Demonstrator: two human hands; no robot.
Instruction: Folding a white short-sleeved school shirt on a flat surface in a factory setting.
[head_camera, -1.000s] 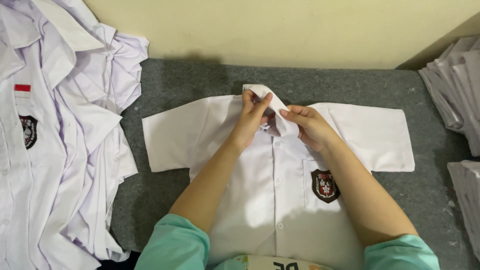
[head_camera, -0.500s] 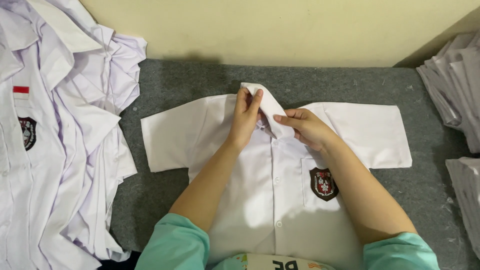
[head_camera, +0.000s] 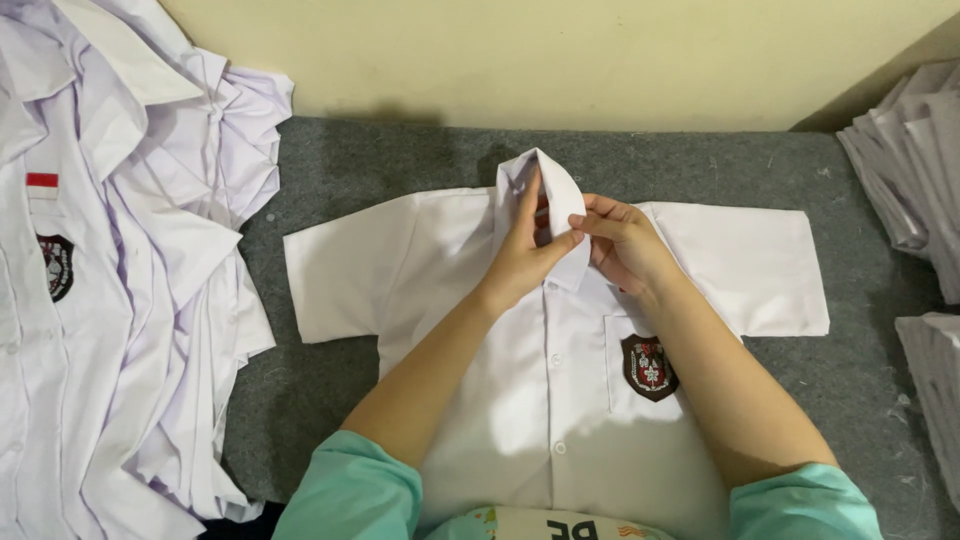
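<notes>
both hands pinch the collar (head_camera: 560, 205) of a white shirt (head_camera: 520, 390) lying flat on grey cloth (head_camera: 380, 160): left hand (head_camera: 525, 255), right hand (head_camera: 625, 245), fingers closed on it.

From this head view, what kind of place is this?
Probably a garment finishing or packing station. A heap of identical white shirts lies at left, folded stacks sit at right, and both hands work the collar of one shirt on grey felt.

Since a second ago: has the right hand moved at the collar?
Yes, slightly. The right hand now sits nearer the shirt's button line, its fingertips meeting the left hand on the collar; it began further toward the chest badge.
</notes>
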